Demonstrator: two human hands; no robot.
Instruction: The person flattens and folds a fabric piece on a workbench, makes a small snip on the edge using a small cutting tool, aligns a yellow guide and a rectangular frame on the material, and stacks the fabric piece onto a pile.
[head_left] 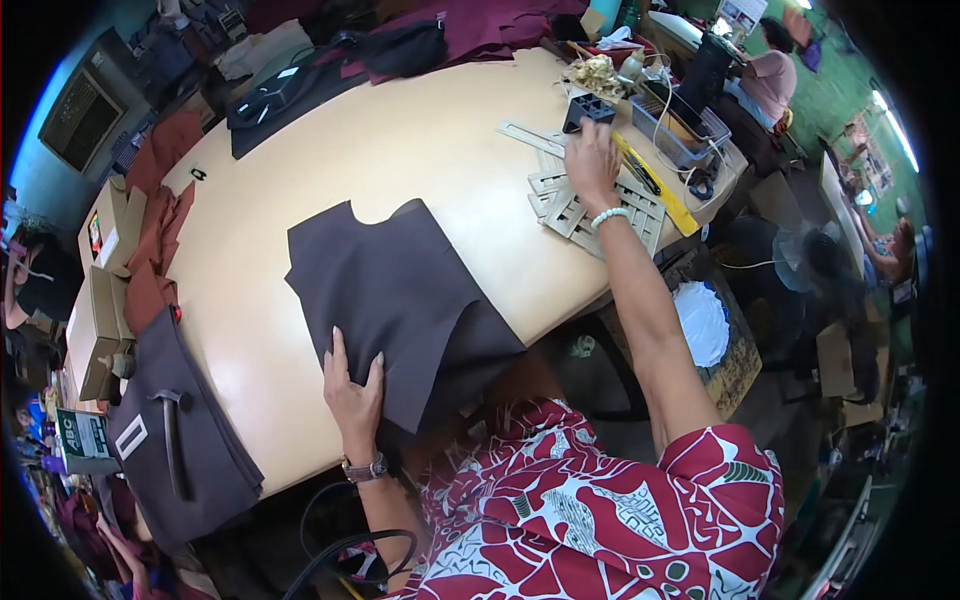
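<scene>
A dark cloth piece (385,290) with a curved notch in its far edge lies on the pale table (250,250), its near corner hanging over the edge. My left hand (352,390) rests on the cloth's near left part, fingers apart. At the back right, my right hand (594,160) reaches to a black block with compartments (588,112); its fingertips are at the block's near side, and whether they grip it is hidden. Beneath and around that hand lie pale slotted templates (570,215). A yellow ruler (675,205) lies just right of them.
Dark cloth (185,450) with a hammer (173,450) on it lies at the left edge, near cardboard boxes (100,320) and rust cloth (155,240). A clear bin (685,135) stands at the right corner. A person (770,75) sits beyond; others are farther off.
</scene>
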